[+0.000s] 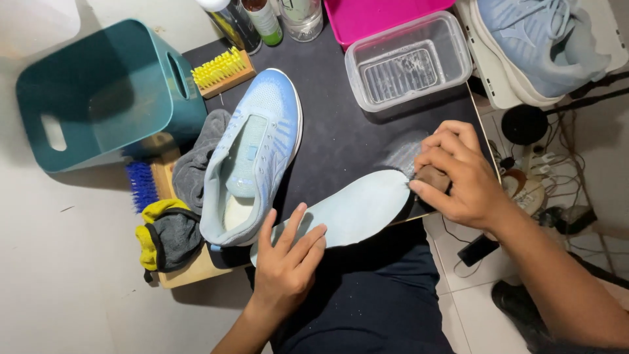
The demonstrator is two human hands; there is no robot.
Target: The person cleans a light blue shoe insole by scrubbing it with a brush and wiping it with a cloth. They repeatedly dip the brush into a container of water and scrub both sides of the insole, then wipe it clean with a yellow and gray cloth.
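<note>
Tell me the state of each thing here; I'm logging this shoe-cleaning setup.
Insole: out of the shoe, flat on the mat.
Left hand: pressing the insole down.
Right hand: gripping a small brush at the insole's tip.
Shoe: upright, unlaced.
Clear tub: open.
Teal basket: on its side.

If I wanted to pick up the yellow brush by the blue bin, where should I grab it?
Probably by the wooden block of the yellow brush, pinching its two long sides from above. The bristles point up and would bend under your fingers. The teal bin stands close on its left, so come straight down or from the shoe side.
</note>
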